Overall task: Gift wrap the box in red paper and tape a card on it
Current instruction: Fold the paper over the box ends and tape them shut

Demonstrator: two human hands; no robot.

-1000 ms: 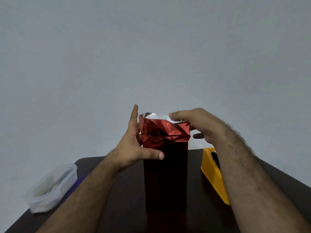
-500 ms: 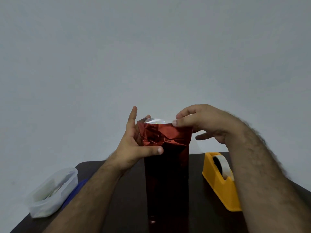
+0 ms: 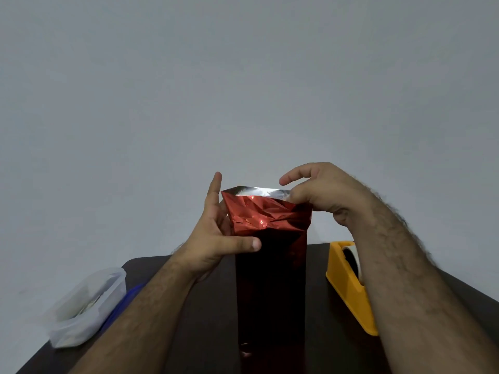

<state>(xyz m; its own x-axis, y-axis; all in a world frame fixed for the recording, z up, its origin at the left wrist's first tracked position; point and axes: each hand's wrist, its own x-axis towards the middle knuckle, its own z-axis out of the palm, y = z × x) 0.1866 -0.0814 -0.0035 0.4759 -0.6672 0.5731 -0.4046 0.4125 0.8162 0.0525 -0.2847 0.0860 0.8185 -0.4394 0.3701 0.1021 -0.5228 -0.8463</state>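
Observation:
A tall box wrapped in shiny red paper point(image 3: 270, 279) stands upright in the middle of the dark table point(image 3: 205, 319). Its top end is crumpled loose paper with a silver inner side showing at the rim. My left hand point(image 3: 216, 236) braces the box's upper left side, thumb across the front face, fingers spread upward. My right hand point(image 3: 321, 193) pinches the paper's top right corner between thumb and finger. No card is visible.
A yellow tape dispenser point(image 3: 348, 287) with a roll of tape stands right of the box, partly behind my right forearm. At the table's left edge sits a clear plastic container point(image 3: 83, 309) with a blue lid under it. A plain grey wall is behind.
My right hand has lifted off the top of the paper and shifted right, now pinching the top right corner. The paper's top stands more open. My left hand stays on the box.

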